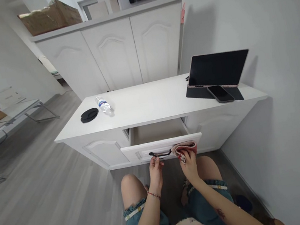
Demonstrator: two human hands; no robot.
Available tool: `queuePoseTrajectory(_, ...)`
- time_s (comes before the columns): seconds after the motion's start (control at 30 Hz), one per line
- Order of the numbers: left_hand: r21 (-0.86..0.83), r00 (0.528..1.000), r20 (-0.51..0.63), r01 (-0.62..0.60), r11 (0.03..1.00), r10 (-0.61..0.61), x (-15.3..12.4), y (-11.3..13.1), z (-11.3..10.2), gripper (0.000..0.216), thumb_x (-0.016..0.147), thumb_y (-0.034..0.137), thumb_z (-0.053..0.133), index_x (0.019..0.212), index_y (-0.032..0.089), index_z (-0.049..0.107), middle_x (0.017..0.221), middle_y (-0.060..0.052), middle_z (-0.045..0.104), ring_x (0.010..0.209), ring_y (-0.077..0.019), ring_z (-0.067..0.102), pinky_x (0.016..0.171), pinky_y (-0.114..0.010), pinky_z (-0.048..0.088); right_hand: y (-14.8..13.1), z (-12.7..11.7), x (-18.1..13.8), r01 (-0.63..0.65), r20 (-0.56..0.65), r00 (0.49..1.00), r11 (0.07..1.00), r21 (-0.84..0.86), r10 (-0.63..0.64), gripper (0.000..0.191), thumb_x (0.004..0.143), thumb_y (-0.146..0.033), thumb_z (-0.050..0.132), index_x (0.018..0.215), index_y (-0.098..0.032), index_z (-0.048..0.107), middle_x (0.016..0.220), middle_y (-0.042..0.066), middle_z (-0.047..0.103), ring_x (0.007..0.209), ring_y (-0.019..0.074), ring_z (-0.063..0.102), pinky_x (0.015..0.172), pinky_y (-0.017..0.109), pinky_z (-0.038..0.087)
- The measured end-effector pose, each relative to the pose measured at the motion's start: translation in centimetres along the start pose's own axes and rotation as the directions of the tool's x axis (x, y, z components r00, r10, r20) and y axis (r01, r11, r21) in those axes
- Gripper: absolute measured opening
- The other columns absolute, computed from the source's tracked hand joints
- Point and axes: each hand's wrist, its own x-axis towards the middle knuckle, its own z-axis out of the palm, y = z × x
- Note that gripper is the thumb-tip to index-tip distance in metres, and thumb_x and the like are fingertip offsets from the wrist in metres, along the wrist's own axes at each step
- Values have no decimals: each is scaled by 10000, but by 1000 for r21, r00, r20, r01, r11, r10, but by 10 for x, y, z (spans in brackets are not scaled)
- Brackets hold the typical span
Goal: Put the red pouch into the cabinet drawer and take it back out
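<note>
Reddish cloth (186,145) sat bunched in my closed right fingers (184,157); whether my bent left fingers (154,161) gripped the handle (162,154), I couldn't tell. Lower centre, the drawer (157,132) stood open; what remained was unclear.

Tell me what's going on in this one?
A person sits at a white cabinet with a drawer pulled partly open. Their left hand is at the black handle, its grip unclear. Their right hand holds a folded cloth at the drawer's front, by the handle's right end. On the cabinet top are a bottle, a tablet and a phone.
</note>
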Motion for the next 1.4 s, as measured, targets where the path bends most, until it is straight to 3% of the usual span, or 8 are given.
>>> queuePoseTrajectory(0.33,-7,1000,22,-7,1000,7,2,-4,-4,382,612,338,828,831,201,546,697,73,545,558,-68,509,661,-244,396,6,25,-12,-230,36,973,964,131,227,363,816,-314,460,1161,-211,502,1169,139,501,1156,304,464,975,522,393)
queuePoseTrajectory(0.6,-11,1000,19,-8,1000,8,2,-4,-4,382,611,323,827,841,201,547,683,82,541,549,-64,510,651,-236,400,2,39,-14,-468,113,884,865,182,454,564,781,-485,430,1167,-79,495,1243,275,495,1193,381,459,998,536,361)
queuePoseTrajectory(0.87,-6,1000,20,-5,1000,5,1,-2,-2,396,603,337,827,846,198,546,673,83,550,551,-68,514,649,-239,394,-16,39,-9,-533,116,843,784,318,525,466,762,-554,505,1036,-178,533,1156,193,607,1142,322,537,959,514,397)
queuePoseTrajectory(1.2,12,1000,20,-6,1000,6,-1,1,1,418,581,378,833,829,202,546,611,77,549,531,-77,499,630,-238,395,-43,38,-7,-713,271,694,588,382,667,416,623,-617,629,736,-216,626,807,118,715,896,334,655,794,422,471)
queuePoseTrajectory(1.4,-34,997,40,67,997,-65,-6,7,0,410,553,338,856,797,190,561,676,48,615,567,-74,554,658,-228,426,-52,46,-10,-762,392,647,534,367,654,409,561,-575,667,724,-200,645,780,99,729,830,323,661,738,403,471)
